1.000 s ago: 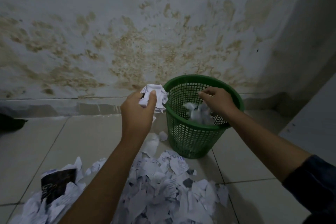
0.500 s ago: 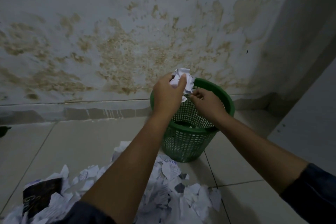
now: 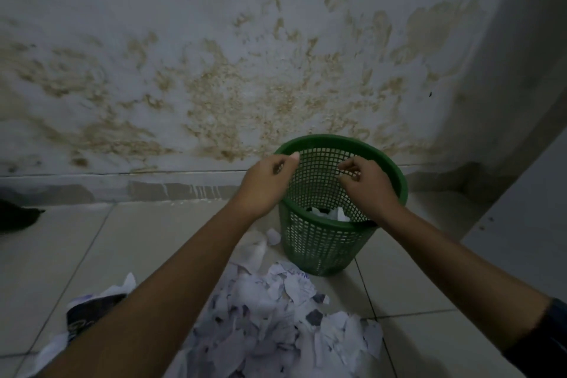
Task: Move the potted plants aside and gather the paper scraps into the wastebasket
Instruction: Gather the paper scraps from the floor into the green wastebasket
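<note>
1. Head view: the left hand [image 3: 264, 184] hovers over the near-left rim of the green wastebasket [image 3: 325, 252], fingers loosely curled with the thumb up, and no paper shows in it.
2. The right hand [image 3: 366, 186] hangs over the wastebasket's open mouth, just right of the left hand and apart from it; its fingers are loosely bent, the fingertips drawn near the thumb, with nothing visible between them.
3. Directly under the hands, inside the wastebasket, a few white scraps in the basket [image 3: 333, 213] lie at the bottom beside something dark.
4. The wastebasket stands upright on the tiled floor [image 3: 76, 255], close to the stained wall [image 3: 214, 70] beyond the hands.
5. Nearer the person than the hands, between the two forearms, a heap of torn paper scraps [image 3: 276, 325] spreads over the floor, reaching almost to the basket's foot.
6. Below the left forearm, a dark printed piece [image 3: 89, 313] lies among the scraps.
7. Far left of the hands, a dark object [image 3: 15, 215] sits at the frame edge; what it is cannot be told.
</note>
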A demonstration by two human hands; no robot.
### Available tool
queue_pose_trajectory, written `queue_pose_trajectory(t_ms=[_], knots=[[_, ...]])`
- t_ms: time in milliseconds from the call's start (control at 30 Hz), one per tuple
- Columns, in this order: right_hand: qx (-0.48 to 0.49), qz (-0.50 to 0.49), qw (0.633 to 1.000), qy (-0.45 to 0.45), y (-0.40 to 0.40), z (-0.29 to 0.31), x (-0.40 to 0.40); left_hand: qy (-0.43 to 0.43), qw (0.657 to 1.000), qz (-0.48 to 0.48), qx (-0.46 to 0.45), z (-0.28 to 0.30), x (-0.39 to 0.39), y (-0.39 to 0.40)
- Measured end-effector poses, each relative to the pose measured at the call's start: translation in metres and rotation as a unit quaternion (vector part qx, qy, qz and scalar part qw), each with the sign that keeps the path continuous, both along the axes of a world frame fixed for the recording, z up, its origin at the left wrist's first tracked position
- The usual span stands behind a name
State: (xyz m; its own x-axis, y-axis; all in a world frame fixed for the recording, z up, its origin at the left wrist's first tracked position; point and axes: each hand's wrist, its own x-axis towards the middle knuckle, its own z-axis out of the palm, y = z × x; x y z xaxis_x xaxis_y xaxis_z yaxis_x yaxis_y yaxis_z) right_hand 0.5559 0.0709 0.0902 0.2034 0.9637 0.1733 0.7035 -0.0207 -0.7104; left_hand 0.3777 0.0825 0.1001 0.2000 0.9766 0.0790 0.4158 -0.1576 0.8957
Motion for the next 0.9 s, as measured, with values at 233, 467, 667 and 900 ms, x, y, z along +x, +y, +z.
queue_pose_trajectory(t_ms=[233, 467, 667, 900], knots=[[0.143, 0.173, 0.965, -0.137, -0.042, 0.029, -0.060, 0.071, 0.996, 0.043, -0.021, -0.022, -0.106, -0.042], [-0.069, 0.324, 0.917, -0.223, -0.052, -0.036, -0.119, 0.166, 0.985, -0.041, -0.023, -0.079, -0.171, -0.083], [-0.226, 0.327, 0.877, -0.271, -0.072, -0.128, -0.132, 0.288, 0.949, -0.096, -0.091, -0.147, -0.192, -0.095], [-0.261, 0.289, 0.885, -0.257, -0.083, -0.178, -0.142, 0.360, 0.927, -0.097, -0.050, -0.195, -0.169, -0.112]])
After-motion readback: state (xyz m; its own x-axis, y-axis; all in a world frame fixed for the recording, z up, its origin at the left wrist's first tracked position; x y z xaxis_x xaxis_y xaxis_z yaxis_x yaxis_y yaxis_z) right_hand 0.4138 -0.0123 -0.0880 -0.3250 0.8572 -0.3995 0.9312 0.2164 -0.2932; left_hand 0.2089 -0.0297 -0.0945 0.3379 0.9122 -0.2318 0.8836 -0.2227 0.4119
